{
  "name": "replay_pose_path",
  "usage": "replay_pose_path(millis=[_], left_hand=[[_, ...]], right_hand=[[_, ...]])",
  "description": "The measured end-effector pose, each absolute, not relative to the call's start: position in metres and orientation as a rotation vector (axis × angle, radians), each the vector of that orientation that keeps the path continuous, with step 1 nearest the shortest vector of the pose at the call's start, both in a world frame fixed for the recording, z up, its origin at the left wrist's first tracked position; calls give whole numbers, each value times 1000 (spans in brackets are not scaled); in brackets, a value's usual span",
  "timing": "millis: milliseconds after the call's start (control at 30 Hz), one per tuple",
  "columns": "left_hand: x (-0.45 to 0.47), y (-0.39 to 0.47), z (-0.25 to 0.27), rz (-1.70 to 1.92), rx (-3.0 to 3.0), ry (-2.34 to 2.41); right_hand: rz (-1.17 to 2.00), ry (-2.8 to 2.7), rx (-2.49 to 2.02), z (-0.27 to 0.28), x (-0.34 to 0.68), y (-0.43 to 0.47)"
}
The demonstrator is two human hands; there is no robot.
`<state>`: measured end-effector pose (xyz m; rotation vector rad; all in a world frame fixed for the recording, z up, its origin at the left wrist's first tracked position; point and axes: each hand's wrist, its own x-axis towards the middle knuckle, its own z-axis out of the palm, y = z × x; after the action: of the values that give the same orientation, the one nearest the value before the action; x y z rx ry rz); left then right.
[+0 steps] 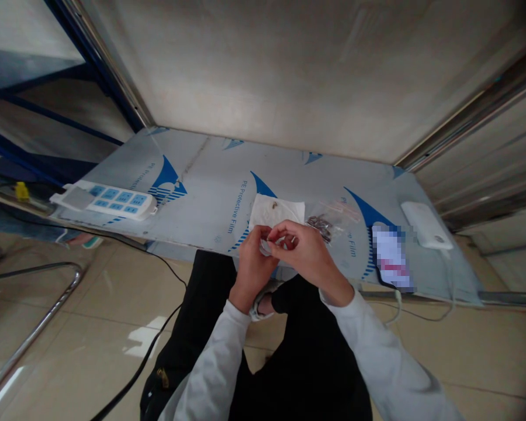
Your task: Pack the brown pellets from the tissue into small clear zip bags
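Note:
My left hand (255,260) and my right hand (301,248) meet at the near edge of the metal table, fingers closed and pinching. Between the fingertips shows a small whitish, translucent piece (265,249), perhaps thin plastic; its kind is unclear and the fingers partly cover it. Just beyond the hands lies a white paper sheet (284,211) with a tiny brownish bit (274,205) on it. A clear plastic bag (339,213) is to the right of the paper, and several small dark metal pieces (319,227) lie at it, close to my right hand.
A white power strip (123,202) lies on the film-covered table (201,175) at left. At right are a phone (392,257) with a cable and a white power bank (426,225). A metal panel (267,76) stands behind. A black cable (158,339) hangs down at left.

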<state>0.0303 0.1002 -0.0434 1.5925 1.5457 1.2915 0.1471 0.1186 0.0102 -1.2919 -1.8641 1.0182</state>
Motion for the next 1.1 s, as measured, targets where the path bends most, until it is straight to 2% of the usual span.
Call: replay_pose_path(millis=[333,467,567,833,1100], left_hand=[[26,100,-44,1366,1587,1522],[25,101,-47,1354,1587,1531],[22,104,-50,1361,1599,1561],[9,107,-53,1340,1567,1663],[-1,108,-54,1326,1538,1701]], right_hand=[[689,-2171,-1294,24,151,122],[736,-2230,-1256,20,158,133],[755,-2097,-1358,-1,167,161],[410,-2008,-1746,-87,157,249],[350,-2034,-1803,-88,145,259]])
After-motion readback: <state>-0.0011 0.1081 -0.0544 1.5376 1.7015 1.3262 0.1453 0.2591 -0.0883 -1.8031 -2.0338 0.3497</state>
